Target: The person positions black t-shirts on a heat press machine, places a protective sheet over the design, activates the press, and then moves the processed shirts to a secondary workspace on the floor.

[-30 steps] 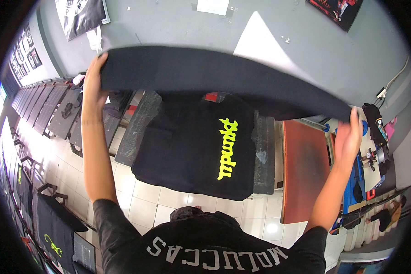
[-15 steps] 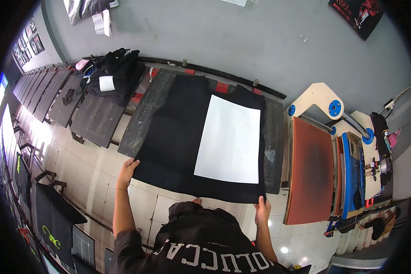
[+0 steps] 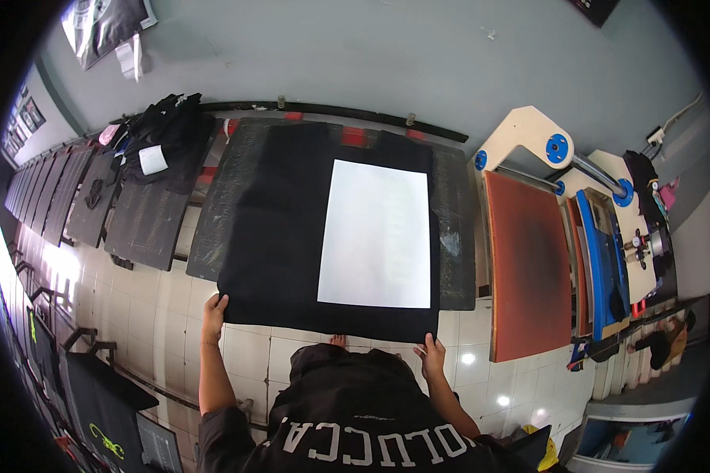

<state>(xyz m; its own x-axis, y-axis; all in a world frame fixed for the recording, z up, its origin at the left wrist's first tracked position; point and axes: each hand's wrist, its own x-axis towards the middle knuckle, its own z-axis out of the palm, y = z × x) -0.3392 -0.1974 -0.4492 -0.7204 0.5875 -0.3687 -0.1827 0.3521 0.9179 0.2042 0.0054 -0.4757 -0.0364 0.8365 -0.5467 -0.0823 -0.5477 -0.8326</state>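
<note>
A black cut fabric panel (image 3: 272, 229), shaped like a T-shirt body with a neckline notch at its far edge, is spread over a dark worn board (image 3: 213, 213). Its near edge hangs out past the board toward me. Upon its right half lies a large white rectangular sheet (image 3: 376, 236). My left hand (image 3: 214, 317) pinches the panel's near left corner between thumb and fingers. At the near right corner, my right hand (image 3: 431, 358) grips the hem the same way.
Right of the board stands a press with a reddish-brown plate (image 3: 528, 268) and a cream arm (image 3: 526, 138). Dark garments (image 3: 162, 130) are heaped on the boards to the left. Behind runs a grey wall (image 3: 331, 55). A person (image 3: 670, 339) sits at the far right.
My view has shifted, so the board, panel and press appear farther left. Both hands keep hold of the panel's near corners. The white sheet still lies on it.
</note>
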